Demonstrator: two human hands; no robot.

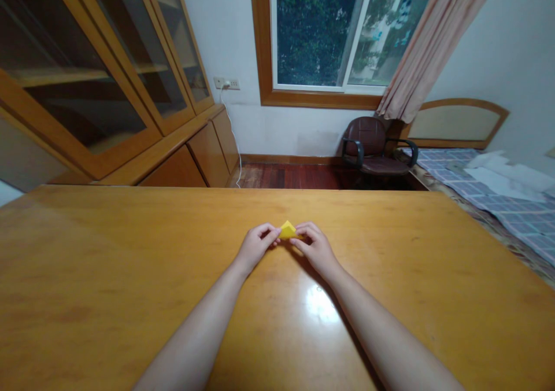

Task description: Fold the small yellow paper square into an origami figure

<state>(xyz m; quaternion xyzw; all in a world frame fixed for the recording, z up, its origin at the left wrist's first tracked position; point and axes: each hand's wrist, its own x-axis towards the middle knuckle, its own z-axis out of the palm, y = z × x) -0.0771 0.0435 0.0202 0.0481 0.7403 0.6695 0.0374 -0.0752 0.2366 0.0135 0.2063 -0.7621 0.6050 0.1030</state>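
1. Two bare forearms entered from the near edge of view and converged over a wooden table, its surface glossy. A bright reflection showed between them, nearer the right forearm.
2. Left hand: thumb and fingers were pinched on the left side of a small yellow piece.
3. Right hand: thumb and fingers were bent around the right side of the same piece, grasping it.
4. The yellow piece was located between both hands, beyond the middle of the table toward its far edge. Its top came to a blunt point; its lower part was partly hidden by fingers. Whether it touched the tabletop could not be determined.
5. Beyond the table, on the left, stood a wooden cabinet with glazed upper doors.
6. On the right was a bed with a checked cover, white material lying on it.
7. A dark red office chair stood between the table and the far wall, near the bed.
8. At the far wall, a white cord hung from a socket; a pink curtain covered part of a wood-framed window, with foliage visible outside.
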